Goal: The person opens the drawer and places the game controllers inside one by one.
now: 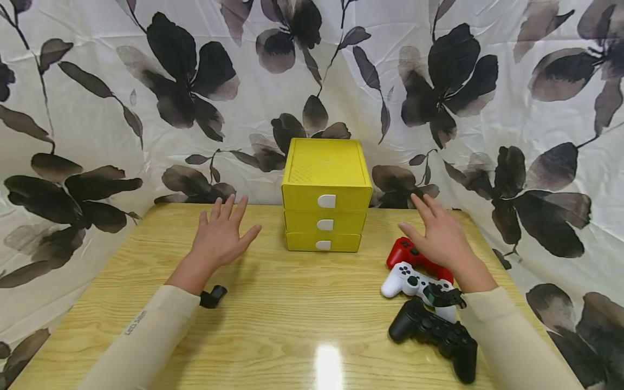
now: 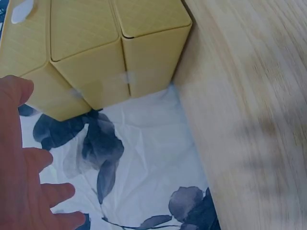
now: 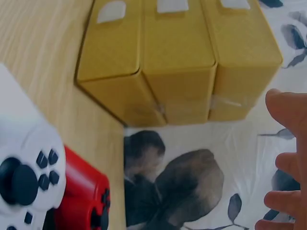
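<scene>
My left hand [image 1: 220,233] hovers above the table to the left of a yellow three-drawer box [image 1: 327,197], its fingers spread and holding nothing. On the other side, my right hand [image 1: 441,235] is held over the table with straight fingers, also holding nothing. Just below it lie a red game controller [image 1: 403,250], a white game controller [image 1: 401,281] and a black game controller [image 1: 434,330]. The right hand and wrist hide part of the red and white ones. In both wrist views the drawers look shut; white tabs [image 3: 172,5] mark their fronts.
The wooden table [image 1: 273,314] backs onto a white cloth [image 1: 351,97] printed with dark flowers, which also hangs at both sides. The yellow box stands near the table's rear edge. A black wrist-camera mount [image 1: 213,297] sticks out beside my left wrist.
</scene>
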Motion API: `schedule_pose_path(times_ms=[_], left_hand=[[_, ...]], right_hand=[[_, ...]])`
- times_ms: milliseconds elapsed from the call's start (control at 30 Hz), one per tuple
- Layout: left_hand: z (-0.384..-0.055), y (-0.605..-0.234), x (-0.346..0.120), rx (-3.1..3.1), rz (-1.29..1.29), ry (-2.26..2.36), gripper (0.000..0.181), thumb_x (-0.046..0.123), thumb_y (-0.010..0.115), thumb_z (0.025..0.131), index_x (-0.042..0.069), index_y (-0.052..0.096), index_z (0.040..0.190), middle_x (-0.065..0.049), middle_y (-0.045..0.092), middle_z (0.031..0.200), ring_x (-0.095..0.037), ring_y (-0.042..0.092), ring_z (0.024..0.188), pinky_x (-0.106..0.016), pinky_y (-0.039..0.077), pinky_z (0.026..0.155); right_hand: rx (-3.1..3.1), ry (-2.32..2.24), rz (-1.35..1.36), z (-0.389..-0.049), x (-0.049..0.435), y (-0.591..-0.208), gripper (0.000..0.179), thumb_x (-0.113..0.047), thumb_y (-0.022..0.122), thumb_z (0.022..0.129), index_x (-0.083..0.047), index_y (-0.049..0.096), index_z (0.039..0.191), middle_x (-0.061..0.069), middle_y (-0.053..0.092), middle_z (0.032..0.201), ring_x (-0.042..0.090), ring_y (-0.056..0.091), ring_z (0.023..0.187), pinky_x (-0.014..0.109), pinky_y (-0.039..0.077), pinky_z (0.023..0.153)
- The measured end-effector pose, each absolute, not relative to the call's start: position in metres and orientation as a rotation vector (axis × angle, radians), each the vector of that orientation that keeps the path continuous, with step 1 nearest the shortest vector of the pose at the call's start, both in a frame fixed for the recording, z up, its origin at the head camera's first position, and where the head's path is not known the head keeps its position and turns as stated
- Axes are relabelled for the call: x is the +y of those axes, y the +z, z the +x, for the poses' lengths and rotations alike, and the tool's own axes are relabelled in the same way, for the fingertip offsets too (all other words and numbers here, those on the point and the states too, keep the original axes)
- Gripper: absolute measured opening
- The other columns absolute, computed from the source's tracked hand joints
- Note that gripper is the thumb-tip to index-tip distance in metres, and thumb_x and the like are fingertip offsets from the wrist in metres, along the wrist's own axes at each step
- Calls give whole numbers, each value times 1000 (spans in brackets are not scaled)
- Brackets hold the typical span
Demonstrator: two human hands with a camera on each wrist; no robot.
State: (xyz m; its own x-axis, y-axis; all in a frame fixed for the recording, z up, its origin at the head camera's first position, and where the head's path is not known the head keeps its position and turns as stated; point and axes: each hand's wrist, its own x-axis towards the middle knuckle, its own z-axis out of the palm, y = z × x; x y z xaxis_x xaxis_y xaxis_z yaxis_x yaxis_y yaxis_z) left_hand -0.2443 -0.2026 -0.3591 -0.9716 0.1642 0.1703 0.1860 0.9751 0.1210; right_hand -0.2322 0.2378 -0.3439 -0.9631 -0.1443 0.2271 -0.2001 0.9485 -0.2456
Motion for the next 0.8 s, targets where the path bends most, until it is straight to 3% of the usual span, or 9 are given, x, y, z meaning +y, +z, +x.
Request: schedule_pose_path(times_ms=[333,800], left_hand=[[-247,-357,-197,-2890,-281,-210,78,69,22,87,24,3,148,-16,13,151,-41,11,138,-65,13,104],[-252,-353,-187,-2797,-340,-353,73,59,29,91,17,8,148,-18,21,148,-40,20,135,-59,22,105]], right_hand=[[-2823,545,319,-234,221,-340,72,-59,43,87,-26,19,146,16,23,148,41,26,131,62,24,102],[-2699,738,366,-236,199,-337,63,-51,50,88,-25,30,142,15,37,138,36,37,124,57,33,99]])
